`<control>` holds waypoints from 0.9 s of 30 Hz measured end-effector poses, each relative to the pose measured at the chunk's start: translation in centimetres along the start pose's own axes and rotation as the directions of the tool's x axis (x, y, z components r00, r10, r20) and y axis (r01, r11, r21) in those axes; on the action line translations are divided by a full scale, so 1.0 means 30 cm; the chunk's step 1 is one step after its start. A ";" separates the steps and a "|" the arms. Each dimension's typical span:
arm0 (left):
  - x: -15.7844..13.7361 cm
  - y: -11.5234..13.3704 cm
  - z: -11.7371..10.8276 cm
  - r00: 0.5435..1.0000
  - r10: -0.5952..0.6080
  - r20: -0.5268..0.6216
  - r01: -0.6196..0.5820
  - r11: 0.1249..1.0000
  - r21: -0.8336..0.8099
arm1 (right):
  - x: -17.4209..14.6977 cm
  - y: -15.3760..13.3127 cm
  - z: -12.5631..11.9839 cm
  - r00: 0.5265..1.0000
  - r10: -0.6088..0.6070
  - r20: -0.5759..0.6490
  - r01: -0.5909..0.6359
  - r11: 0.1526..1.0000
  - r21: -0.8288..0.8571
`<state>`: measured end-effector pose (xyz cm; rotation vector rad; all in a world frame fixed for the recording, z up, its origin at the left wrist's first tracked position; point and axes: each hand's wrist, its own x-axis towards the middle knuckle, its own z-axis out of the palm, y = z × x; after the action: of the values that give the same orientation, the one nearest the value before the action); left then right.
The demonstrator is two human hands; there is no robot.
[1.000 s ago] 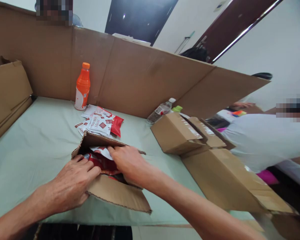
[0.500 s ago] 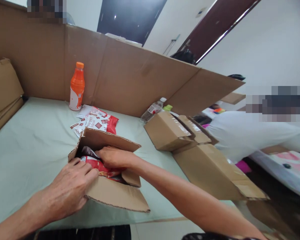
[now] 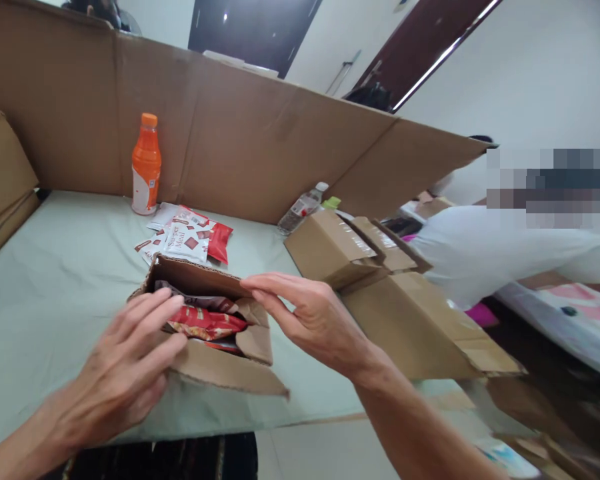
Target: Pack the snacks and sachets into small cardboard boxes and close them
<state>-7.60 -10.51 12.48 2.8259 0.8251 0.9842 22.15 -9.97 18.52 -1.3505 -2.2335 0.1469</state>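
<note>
Brown cardboard box (image 3: 220,367), open on the counter (image 3: 80,280), could crease its red food packet (image 3: 203,323) if the far flap (image 3: 195,281) folds askew, with the left hand (image 3: 125,373) spread-fingered over its left edge and the right hand (image 3: 313,317) at that flap, whether its fingers clamp it unclear.

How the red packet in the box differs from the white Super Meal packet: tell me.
The red packet shows yellowish-orange patches; the white packet has brownish-red squares. The red packet sits inside the open box; the white packet lies outside, over other packets. Both are printed.
</note>
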 end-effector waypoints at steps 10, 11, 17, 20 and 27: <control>-0.046 -0.046 0.041 0.911 -0.402 -0.091 0.384 0.908 -0.168 | 0.043 0.174 0.137 0.957 0.280 -0.074 -0.272 0.957 0.103; -0.041 -0.048 0.044 0.915 -0.392 -0.094 0.374 0.912 -0.168 | 0.064 0.189 0.142 0.949 0.314 -0.037 -0.304 0.938 0.166; 0.002 -0.067 0.042 0.893 -0.426 -0.147 0.412 0.904 -0.118 | -0.010 0.192 0.117 0.973 0.228 0.020 -0.209 0.849 0.485; 0.032 -0.086 0.067 0.852 -0.455 -0.258 0.456 0.888 -0.059 | -0.128 0.161 0.133 0.999 0.037 0.031 -0.047 0.867 0.496; 0.056 -0.137 0.076 0.903 -0.429 -0.026 0.423 0.899 -0.112 | -0.197 0.144 0.200 0.975 -0.205 -0.085 0.212 0.975 0.073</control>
<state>-7.11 -5.86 10.78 2.3841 1.2853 0.9919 24.85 -11.83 9.63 -1.0531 -2.2618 0.1085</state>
